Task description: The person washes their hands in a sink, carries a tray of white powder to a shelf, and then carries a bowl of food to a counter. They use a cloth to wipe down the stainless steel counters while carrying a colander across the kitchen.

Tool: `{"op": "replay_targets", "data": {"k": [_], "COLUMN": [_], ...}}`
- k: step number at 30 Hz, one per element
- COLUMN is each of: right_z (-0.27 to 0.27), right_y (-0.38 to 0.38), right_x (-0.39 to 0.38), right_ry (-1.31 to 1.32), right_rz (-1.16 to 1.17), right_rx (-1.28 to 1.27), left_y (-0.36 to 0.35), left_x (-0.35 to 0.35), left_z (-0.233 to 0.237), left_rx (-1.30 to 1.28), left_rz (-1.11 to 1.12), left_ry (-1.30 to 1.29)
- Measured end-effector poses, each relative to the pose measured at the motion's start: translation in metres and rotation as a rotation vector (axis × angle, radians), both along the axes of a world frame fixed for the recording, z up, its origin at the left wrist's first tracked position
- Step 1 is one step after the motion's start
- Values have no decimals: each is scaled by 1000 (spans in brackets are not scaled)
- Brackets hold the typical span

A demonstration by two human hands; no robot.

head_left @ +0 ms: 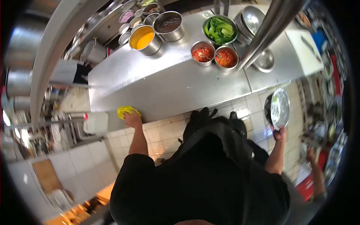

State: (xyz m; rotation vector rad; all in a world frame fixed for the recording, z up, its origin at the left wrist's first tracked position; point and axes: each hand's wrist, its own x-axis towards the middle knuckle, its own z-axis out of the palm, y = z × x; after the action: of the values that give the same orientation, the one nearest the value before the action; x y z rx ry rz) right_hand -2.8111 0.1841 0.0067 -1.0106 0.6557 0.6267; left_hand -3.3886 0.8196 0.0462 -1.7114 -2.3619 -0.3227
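My left hand (133, 119) is closed on a bunched yellow cloth (124, 111), pressed to the steel table (168, 86) near its front left edge. Out over the floor on the right, my right hand (279, 134) grips the near rim of a shiny metal bowl (282, 107). This bowl is tilted, its bright inside facing right; a dark, patterned surface shows along its left side. I cannot make out whether anything is inside it.
Along the table's back stand pots of yellow liquid (144, 39) and dark sauce (168, 26), a bowl of greens (220, 30) and chopped red peppers (203, 54). A steel post (270, 32) rises at right, near a knife (310, 47). Another person's arm (317, 172) shows lower right.
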Motion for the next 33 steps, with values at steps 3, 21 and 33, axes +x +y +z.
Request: {"op": "replay_targets", "data": {"k": [3, 21, 33], "right_z": [21, 41, 33], "right_y": [47, 123, 129], "right_x": [-69, -289, -264], "right_ry": [27, 6, 41], "right_rz": [-86, -361, -295], "right_rx": [23, 45, 78], "left_y": [68, 261, 103], "left_x": [-24, 131, 328], "left_z": [-16, -15, 12], "left_rx": [-37, -366, -392], "left_rz": [-20, -969, -1416], "left_ry": [-58, -166, -108]}}
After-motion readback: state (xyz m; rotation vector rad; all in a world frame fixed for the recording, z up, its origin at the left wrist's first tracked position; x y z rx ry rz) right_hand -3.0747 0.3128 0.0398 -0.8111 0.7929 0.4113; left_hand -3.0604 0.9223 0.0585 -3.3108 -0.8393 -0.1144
